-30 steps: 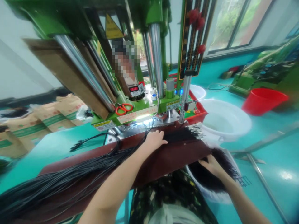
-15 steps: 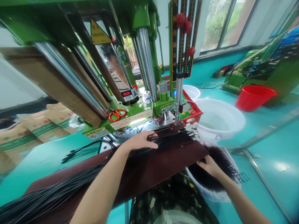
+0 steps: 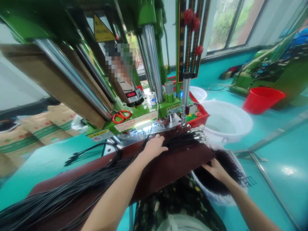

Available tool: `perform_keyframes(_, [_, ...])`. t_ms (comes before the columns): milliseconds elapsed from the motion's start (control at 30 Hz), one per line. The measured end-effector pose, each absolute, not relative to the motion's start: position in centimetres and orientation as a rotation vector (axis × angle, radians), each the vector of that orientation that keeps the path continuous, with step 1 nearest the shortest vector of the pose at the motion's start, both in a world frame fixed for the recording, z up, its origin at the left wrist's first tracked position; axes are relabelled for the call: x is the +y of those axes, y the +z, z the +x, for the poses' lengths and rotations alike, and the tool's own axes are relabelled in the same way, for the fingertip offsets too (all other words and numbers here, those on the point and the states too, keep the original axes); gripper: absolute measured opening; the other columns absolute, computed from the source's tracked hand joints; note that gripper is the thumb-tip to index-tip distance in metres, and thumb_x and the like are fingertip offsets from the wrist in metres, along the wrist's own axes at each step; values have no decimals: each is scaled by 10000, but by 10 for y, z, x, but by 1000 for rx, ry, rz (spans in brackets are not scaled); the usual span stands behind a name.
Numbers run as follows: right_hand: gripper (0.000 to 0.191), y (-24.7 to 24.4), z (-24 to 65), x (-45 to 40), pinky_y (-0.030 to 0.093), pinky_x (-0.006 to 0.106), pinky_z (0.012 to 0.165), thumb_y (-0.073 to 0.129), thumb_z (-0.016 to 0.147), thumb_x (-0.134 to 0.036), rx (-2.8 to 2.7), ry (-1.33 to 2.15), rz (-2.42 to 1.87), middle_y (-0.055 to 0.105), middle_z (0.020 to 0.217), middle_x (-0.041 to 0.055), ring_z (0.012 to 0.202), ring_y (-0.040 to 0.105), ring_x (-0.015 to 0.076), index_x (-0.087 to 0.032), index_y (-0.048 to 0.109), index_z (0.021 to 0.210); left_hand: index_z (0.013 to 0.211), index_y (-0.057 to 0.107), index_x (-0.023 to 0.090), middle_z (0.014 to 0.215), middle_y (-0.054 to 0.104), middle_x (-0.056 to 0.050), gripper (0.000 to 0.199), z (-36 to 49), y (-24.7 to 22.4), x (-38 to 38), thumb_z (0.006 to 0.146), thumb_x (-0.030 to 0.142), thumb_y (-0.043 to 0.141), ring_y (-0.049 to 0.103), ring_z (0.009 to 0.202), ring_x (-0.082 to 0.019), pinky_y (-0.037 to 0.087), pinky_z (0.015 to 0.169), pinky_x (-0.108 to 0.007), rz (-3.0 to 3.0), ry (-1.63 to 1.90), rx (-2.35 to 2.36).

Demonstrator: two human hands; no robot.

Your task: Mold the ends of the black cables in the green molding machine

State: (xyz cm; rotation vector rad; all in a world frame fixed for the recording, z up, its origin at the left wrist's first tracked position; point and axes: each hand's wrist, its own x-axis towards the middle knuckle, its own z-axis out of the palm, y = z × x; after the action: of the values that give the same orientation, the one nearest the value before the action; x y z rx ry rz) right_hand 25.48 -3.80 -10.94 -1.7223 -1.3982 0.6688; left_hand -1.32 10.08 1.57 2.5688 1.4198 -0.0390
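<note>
My left hand (image 3: 155,147) lies over a bundle of thin black cables (image 3: 179,140), its fingers curled round them and the thumb on the near side. The bundle's silvery ends (image 3: 198,134) fan out at the right. The cables rest on a long dark-red board (image 3: 175,163) and trail away to the left. My right hand (image 3: 215,169) is closed at the board's right front corner, with some fingertips hidden. Just behind the board stands a green press machine (image 3: 141,115), with its lit metal bed (image 3: 130,138) close to my left hand.
Orange-handled scissors (image 3: 121,116) lie on the press. A red control box (image 3: 201,118) stands at its right. A white tub (image 3: 226,122), a lined basket of dark pieces (image 3: 211,179) and a red bucket (image 3: 263,100) are at the right. Paper sacks (image 3: 45,125) stand left.
My left hand has moved right along the cables, and its fingers have closed more around them. A few cables now rise by its wrist toward the metal bed. My right hand has stayed put.
</note>
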Motion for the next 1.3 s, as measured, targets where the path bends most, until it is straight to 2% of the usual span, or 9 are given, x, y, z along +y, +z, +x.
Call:
perform_keyframes(133, [404, -108, 254, -37, 439, 470, 852, 511, 671, -350, -1417, 664, -1721, 637, 957, 110, 907, 581, 300, -151, 588, 1014, 774, 583, 162, 892, 586, -74, 201, -15, 14, 110, 774, 352, 521, 581, 871, -234, 421, 765, -324, 2581, -109, 1262])
perform_keyframes(333, [370, -107, 254, -39, 438, 471, 862, 526, 687, -324, -1419, 689, -1703, 651, 956, 98, 941, 578, 303, -165, 584, 1016, 749, 555, 152, 822, 583, -52, 171, -21, 30, 101, 779, 289, 458, 552, 770, -169, 416, 722, -282, 2526, 61, 976])
perform_keyframes(500, [382, -102, 266, -39, 475, 422, 836, 533, 697, -329, -1429, 816, -1573, 623, 1086, 111, 969, 584, 277, -169, 553, 1042, 767, 472, 157, 636, 556, 13, 214, -52, 67, 90, 821, 359, 427, 458, 512, -79, 357, 522, -215, 1942, 213, 718])
perform_keyframes(733, [315, -46, 276, -49, 423, 437, 892, 450, 762, -268, -1177, 154, -1774, 643, 1021, 101, 938, 595, 254, -181, 587, 1032, 809, 530, 118, 468, 324, 68, 417, -72, 62, 82, 757, 531, 512, 245, 409, -40, 179, 446, -218, 1588, 533, 645])
perform_keyframes(800, [261, -20, 251, -51, 422, 416, 901, 489, 789, -303, -1207, 325, -1637, 657, 1000, 74, 947, 595, 237, -216, 604, 1006, 740, 511, 123, 463, 279, 73, 410, -65, 53, 77, 784, 528, 474, 220, 415, -40, 153, 441, -216, 1551, 539, 650])
perform_keyframes(867, [257, -1, 217, -47, 425, 419, 900, 520, 801, -339, -1286, 777, -1407, 670, 983, 66, 948, 599, 229, -235, 606, 1020, 713, 485, 129, 484, 270, 72, 389, -57, 46, 71, 813, 502, 443, 208, 427, -40, 140, 441, -214, 1530, 530, 655])
perform_keyframes(967, [477, 15, 168, -24, 391, 450, 942, 585, 763, -409, -1160, 1333, -869, 599, 1153, 65, 1078, 537, 235, -281, 477, 1209, 715, 471, 134, 527, 304, 58, 378, -50, 41, 61, 836, 485, 402, 248, 456, -49, 171, 453, -209, 1588, 506, 696])
perform_keyframes(1100, [447, 34, 141, 10, 313, 437, 1011, 547, 780, -458, -891, 1416, -451, 566, 1199, 23, 1160, 470, 216, -309, 483, 1197, 712, 483, 150, 628, 435, 13, 381, -45, 36, 44, 872, 455, 321, 400, 571, -88, 297, 545, -221, 1934, 505, 857])
perform_keyframes(1300, [240, 53, 138, 10, 394, 443, 913, 496, 847, -331, -1017, 1619, -505, 690, 857, 51, 885, 623, 208, -187, 652, 958, 770, 500, 173, 740, 559, -27, 305, -49, 30, 6, 897, 342, 281, 503, 705, -156, 370, 717, -293, 2494, 169, 927])
